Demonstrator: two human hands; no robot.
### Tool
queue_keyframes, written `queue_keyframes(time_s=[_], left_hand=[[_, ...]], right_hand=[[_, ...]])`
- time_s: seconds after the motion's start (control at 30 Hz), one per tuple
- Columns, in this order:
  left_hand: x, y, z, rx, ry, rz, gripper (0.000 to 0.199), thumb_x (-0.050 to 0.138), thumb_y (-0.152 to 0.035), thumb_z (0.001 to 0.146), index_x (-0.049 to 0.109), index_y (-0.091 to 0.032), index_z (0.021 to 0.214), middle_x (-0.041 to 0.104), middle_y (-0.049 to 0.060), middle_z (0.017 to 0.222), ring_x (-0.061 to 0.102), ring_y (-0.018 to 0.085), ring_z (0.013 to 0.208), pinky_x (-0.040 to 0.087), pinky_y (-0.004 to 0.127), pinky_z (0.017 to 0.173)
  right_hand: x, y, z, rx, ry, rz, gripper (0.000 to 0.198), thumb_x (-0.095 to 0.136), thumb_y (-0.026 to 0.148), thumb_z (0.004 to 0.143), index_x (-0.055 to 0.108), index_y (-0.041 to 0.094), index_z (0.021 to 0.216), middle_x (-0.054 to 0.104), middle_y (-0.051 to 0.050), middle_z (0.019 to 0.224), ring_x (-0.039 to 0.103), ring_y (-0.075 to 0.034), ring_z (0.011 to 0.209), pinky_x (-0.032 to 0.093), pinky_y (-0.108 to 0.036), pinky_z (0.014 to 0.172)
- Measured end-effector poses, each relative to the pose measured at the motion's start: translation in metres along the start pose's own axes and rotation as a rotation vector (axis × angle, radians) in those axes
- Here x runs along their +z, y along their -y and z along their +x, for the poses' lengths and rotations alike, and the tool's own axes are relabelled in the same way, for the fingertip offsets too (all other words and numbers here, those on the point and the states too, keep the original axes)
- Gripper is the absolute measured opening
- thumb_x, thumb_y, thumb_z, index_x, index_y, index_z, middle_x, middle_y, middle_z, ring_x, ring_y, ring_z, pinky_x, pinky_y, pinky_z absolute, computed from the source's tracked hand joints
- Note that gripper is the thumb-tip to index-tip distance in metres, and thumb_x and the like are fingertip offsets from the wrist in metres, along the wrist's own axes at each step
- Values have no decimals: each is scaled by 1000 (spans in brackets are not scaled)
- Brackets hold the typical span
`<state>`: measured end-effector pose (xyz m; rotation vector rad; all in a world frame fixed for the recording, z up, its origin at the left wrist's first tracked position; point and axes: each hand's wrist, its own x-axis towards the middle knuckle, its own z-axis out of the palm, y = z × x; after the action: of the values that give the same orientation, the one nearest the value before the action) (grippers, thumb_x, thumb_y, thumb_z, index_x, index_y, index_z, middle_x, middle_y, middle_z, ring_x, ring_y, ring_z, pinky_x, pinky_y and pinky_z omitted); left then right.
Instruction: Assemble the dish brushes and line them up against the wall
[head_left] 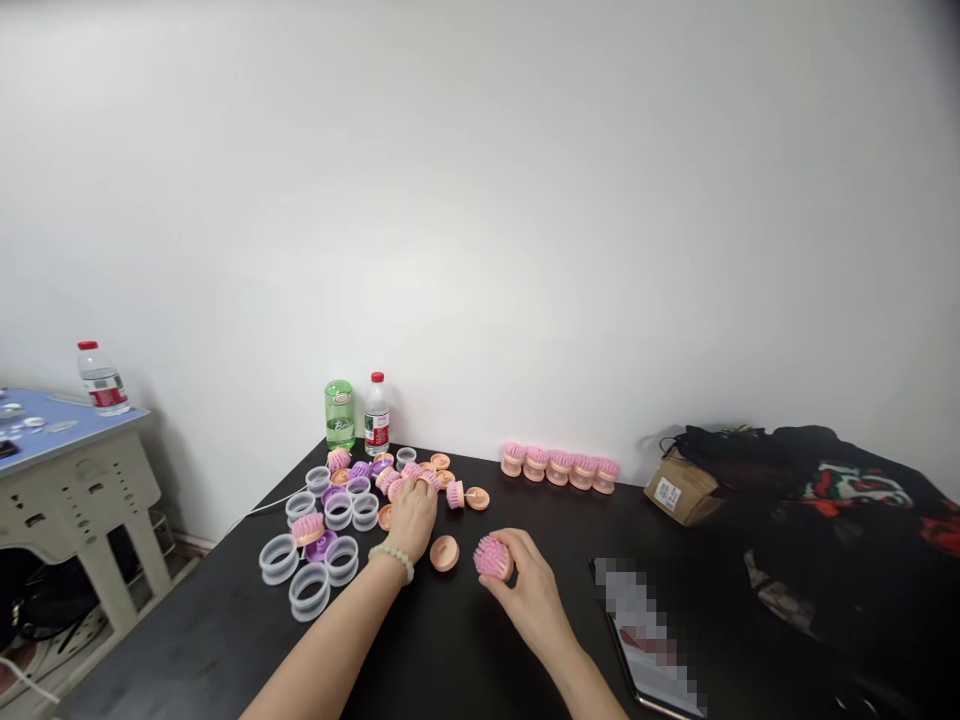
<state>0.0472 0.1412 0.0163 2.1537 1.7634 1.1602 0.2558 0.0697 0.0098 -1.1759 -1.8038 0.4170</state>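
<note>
My right hand (pixel 529 590) grips a round scalp brush head (pixel 492 558) by its rim, its pink bristles facing left. My left hand (pixel 414 515), with a beaded bracelet at the wrist, reaches into a pile of pink-bristled brush heads (pixel 387 480) and touches them. Its fingertips are hidden among the pieces, so its grip cannot be made out. Between the hands lies a peach round cap (pixel 445 553). Beyond it are another brush head (pixel 455 494) on its side and a peach cap with a stem (pixel 477 498).
Several clear plastic rings (pixel 310 591) and purple caps (pixel 321 546) spread at the left. A row of brush pieces (pixel 559 467) stands near the wall. Behind are a green bottle (pixel 340 415) and a water bottle (pixel 377 415). A phone (pixel 645 640), paper bag (pixel 681 490) and dark cloth (pixel 825 540) lie right.
</note>
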Motion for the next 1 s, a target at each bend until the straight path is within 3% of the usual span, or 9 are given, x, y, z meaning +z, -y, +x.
queue_keyframes(time_s=[0.13, 0.27, 0.37, 0.47, 0.57, 0.73, 1.0], left_hand=[[-8, -3, -5, -61, -38, -180, 17, 66, -14, 80, 67, -16, 97, 66, 13, 106, 52, 34, 118, 34, 56, 105], [-16, -4, -21, -140, -15, -494, 38, 58, -38, 90, 59, -20, 124, 65, 12, 116, 60, 29, 108, 47, 47, 93], [-14, -9, -38, -185, 46, -739, 52, 47, -57, 94, 55, -19, 129, 67, 13, 116, 66, 25, 100, 53, 39, 82], [-12, -18, -55, -308, 148, -1115, 56, 62, -62, 85, 61, -21, 122, 70, 12, 111, 68, 23, 97, 52, 37, 84], [-16, -30, -66, -428, 290, -1412, 49, 79, -50, 76, 66, -22, 114, 70, 8, 107, 66, 19, 91, 50, 34, 84], [-32, -46, -69, -384, 391, -1454, 44, 83, -43, 74, 66, -21, 109, 67, 6, 105, 63, 19, 94, 50, 33, 85], [-41, -57, -76, -317, 411, -1390, 46, 85, -41, 71, 63, -19, 106, 63, 3, 96, 58, 16, 86, 49, 31, 80]], right_hand=[[-5, -8, 4, 92, -120, 284, 36, 68, 16, 64, 64, 25, 98, 65, -7, 105, 64, -29, 99, 55, -42, 87], [-13, 2, 3, 172, -111, 662, 39, 78, 26, 69, 63, 23, 105, 67, -7, 102, 66, -25, 92, 56, -37, 81], [-19, 18, 0, 193, -88, 806, 42, 84, 37, 70, 65, 23, 105, 69, -8, 103, 67, -25, 94, 55, -36, 82], [-21, 29, -2, 200, -90, 876, 48, 87, 46, 65, 67, 23, 103, 72, -10, 105, 67, -28, 96, 55, -37, 82], [-18, 30, -4, 204, -106, 903, 50, 87, 49, 65, 68, 23, 103, 72, -13, 112, 68, -29, 99, 56, -39, 82], [-11, 26, -7, 196, -47, 862, 44, 85, 43, 71, 66, 24, 106, 71, -12, 121, 68, -29, 107, 54, -41, 91], [-7, 27, -13, 134, 3, 781, 43, 84, 37, 72, 66, 24, 109, 68, -12, 127, 65, -29, 113, 53, -41, 96]])
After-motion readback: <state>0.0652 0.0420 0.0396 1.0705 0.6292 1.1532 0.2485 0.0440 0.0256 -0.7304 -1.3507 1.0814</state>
